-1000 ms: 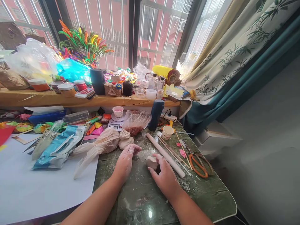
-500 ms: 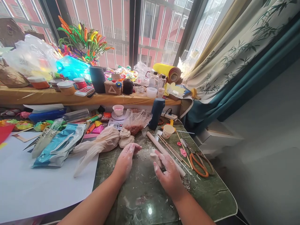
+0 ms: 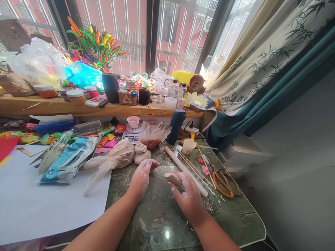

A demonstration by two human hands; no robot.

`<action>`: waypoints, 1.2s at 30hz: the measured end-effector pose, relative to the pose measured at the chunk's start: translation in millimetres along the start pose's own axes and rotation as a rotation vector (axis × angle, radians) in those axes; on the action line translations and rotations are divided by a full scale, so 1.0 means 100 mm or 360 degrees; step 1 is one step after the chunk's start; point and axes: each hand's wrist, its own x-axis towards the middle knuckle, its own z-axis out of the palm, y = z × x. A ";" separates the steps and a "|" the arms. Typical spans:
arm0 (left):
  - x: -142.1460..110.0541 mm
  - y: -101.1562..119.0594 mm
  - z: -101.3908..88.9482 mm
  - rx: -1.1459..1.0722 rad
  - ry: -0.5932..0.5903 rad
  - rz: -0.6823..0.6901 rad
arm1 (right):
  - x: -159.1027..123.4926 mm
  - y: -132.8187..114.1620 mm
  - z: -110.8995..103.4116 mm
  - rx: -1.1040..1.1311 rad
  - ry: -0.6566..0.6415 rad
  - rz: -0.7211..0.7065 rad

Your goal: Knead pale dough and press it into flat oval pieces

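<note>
Between the fingers and thumb of my right hand is a small lump of pale dough, flattish on top. My left hand is held across from it with nothing in it, its fingers stretched out and slightly curved, dusted with white powder. Just beyond the left hand, two larger dough lumps sit beside a crumpled plastic bag. A pale rolling pin lies slantwise behind my right hand, with thin wooden sticks alongside it.
Orange-handled scissors and a paper cup are on the right of the dark green tabletop. A dark blue cylinder stands at the back, near a scale. White paper and a blue packet cover the left.
The dough in my right hand has been turned and now shows a flatter top, tilted toward the left. My left hand has barely moved. The whole view has shifted slightly.
</note>
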 end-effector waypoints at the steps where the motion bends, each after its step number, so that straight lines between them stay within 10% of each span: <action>1: 0.00 0.00 0.00 0.0001 0.0000 0.0000 | 0.00 -0.01 0.00 -0.0011 -0.0073 -0.0031; 17: 0.00 -0.02 -0.03 -0.0052 -0.0027 0.0044 | 0.00 -0.01 0.05 -0.0022 -0.0304 0.0100; 24: -0.01 -0.02 -0.08 -0.0475 -0.0014 0.0024 | 0.00 -0.03 0.03 0.0294 0.0046 0.0432; 36: -0.23 0.50 0.20 -0.0830 0.0138 -0.0249 | 0.11 0.10 -0.04 0.0854 0.0077 0.0557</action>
